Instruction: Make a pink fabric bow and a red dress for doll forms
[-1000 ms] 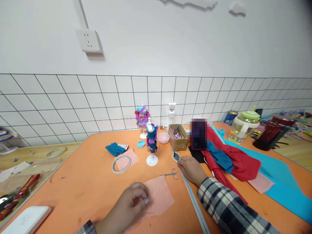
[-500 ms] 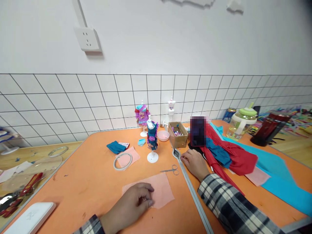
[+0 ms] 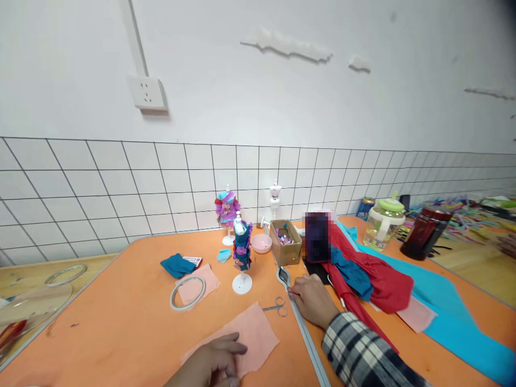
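Observation:
My left hand [image 3: 213, 364] lies at the bottom edge of the view on a pink cloth [image 3: 252, 333] spread flat on the orange table [image 3: 121, 333]. Its fingers are drawn together on the cloth's near edge. My right hand [image 3: 311, 299], in a plaid sleeve, rests palm down beside the grey strip [image 3: 300, 328] that runs across the table. Its fingertips touch the strip's end piece [image 3: 283, 276], and nothing is in the hand. Small scissors [image 3: 276, 308] lie between the two hands, just above the cloth.
A dressed mini mannequin [image 3: 242, 252], a tape ring [image 3: 187, 293], a teal cloth [image 3: 176, 265], a pink bowl [image 3: 261, 244] and a cardboard box [image 3: 285, 243] stand behind. Red cloth [image 3: 382, 282] and blue cloth [image 3: 459, 317] lie right, by a jug [image 3: 382, 221] and dark jar [image 3: 421, 232].
The view has tilted up, so both hands sit lower in the picture. My left hand has slid back toward the cloth's near edge. My right hand stays at the strip.

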Available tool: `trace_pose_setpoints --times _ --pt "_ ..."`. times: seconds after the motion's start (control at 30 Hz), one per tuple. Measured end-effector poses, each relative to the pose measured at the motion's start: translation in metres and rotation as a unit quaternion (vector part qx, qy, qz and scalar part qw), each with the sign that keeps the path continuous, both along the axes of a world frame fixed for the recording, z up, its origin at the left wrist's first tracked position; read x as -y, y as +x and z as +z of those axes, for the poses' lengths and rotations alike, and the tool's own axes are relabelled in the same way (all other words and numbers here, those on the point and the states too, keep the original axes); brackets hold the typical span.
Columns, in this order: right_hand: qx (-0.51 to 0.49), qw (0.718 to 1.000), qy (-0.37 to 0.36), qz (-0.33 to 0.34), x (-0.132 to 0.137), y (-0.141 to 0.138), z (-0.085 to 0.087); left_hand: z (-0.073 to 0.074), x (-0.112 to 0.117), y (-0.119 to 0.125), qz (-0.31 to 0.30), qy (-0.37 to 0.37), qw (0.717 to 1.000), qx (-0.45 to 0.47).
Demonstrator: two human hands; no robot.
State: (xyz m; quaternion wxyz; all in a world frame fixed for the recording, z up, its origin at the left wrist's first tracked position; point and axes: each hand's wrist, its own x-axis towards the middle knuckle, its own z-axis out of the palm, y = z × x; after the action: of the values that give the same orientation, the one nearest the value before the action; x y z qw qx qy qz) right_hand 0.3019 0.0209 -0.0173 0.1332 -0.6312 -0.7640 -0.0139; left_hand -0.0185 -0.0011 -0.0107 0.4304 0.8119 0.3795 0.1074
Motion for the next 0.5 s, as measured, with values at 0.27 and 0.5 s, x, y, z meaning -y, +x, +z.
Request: trace_pose_setpoints --times 0.27,0.5 --pt "-0.07 0.996 0.033 -0.045 0.001 0.007 -0.003 0.01 0.002 0.007 -0.012 0.013 0.999 -0.046" --pt "-0.274 0.946 0.17 0.041 0.007 -0.015 0.002 0.005 -0.005 0.01 0.097 0.075 0.99 0.074"
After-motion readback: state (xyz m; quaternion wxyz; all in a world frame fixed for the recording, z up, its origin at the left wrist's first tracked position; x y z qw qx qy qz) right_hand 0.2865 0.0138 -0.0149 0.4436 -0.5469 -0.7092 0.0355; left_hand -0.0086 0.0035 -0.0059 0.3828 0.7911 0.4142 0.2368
